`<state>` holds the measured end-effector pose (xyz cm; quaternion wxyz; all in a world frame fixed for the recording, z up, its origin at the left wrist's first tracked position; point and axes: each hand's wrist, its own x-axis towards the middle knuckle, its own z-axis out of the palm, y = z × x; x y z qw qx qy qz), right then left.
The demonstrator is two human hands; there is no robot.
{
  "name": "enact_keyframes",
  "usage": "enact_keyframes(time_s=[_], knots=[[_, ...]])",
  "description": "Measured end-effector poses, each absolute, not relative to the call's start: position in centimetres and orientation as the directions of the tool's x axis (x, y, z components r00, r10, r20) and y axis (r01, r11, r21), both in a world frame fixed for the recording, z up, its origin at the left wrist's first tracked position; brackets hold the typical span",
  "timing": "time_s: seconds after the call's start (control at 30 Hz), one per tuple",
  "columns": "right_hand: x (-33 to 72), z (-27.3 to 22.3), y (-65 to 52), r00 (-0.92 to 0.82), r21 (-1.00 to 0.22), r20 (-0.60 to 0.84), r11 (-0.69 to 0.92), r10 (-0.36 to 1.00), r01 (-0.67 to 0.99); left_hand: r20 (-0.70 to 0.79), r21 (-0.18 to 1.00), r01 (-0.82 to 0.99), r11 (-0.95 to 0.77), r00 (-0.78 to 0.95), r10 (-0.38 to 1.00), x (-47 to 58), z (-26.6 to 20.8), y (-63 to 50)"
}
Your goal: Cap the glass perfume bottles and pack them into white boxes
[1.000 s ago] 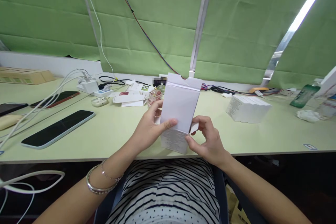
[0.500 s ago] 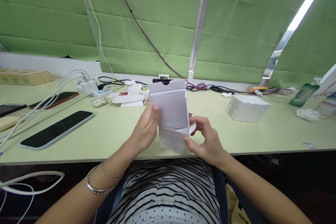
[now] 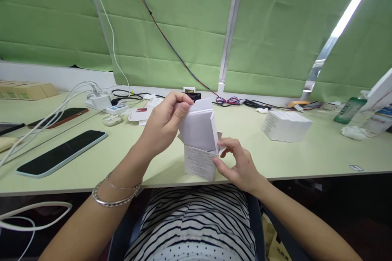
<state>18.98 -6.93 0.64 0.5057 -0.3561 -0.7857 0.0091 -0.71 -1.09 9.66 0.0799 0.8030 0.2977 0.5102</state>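
A printed cardboard carton [image 3: 199, 162] stands at the near edge of the smooth, pale green tabletop [image 3: 245, 126], its front face covered in fine grey lettering. A plain white, creased lid panel [image 3: 198, 130] rises above it, leaning, with sharp folds and a thin side wall. The left hand [image 3: 162, 124], above a metal bangle [image 3: 114, 203], pinches the panel's top flap closely between thumb and fingers. The right hand [image 3: 237, 165] has thumb and fingers nearly together on the small side flap [image 3: 221, 150] at the carton's upper right corner. Farther right sit boxy white cartons [image 3: 288, 126] in a tight row, and a crumpled tissue [image 3: 353, 132].
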Motion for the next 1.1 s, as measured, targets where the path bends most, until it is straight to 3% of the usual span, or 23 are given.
enact_keyframes(time_s=[0.17, 0.37, 0.67, 0.83, 0.97, 1.1], knots=[[18.9, 0.6, -6.9, -0.226, -0.387, 0.783, 0.739, 0.579, 0.551, 0.655, 0.501, 0.379, -0.778, 0.422, 0.627, -0.8, 10.9, -0.8], [18.9, 0.9, -7.0, -0.194, -0.394, 0.786, 0.718, 0.586, 0.574, 0.751, 0.236, 0.541, -0.807, 0.426, 0.505, -0.8, 11.6, -1.2], [19.3, 0.8, -6.9, -0.193, -0.473, 0.741, 0.705, 0.643, 0.529, 0.533, 0.206, 0.417, -0.885, 0.711, 0.459, -1.6, 14.3, -0.3], [19.3, 0.8, -6.9, -0.206, -0.468, 0.732, 0.699, 0.65, 0.541, 0.458, 0.223, 0.381, -0.897, 0.771, 0.442, -1.3, 14.7, 0.0], [19.2, 0.7, -6.9, -0.205, -0.456, 0.73, 0.689, 0.651, 0.563, 0.458, 0.144, 0.38, -0.914, 0.793, 0.402, -0.3, 14.0, -0.1], [19.2, 0.4, -6.7, -0.17, -0.49, 0.747, 0.705, 0.642, 0.512, 0.394, -0.008, 0.432, -0.902, 0.83, 0.394, 0.7, 12.3, -0.4]])
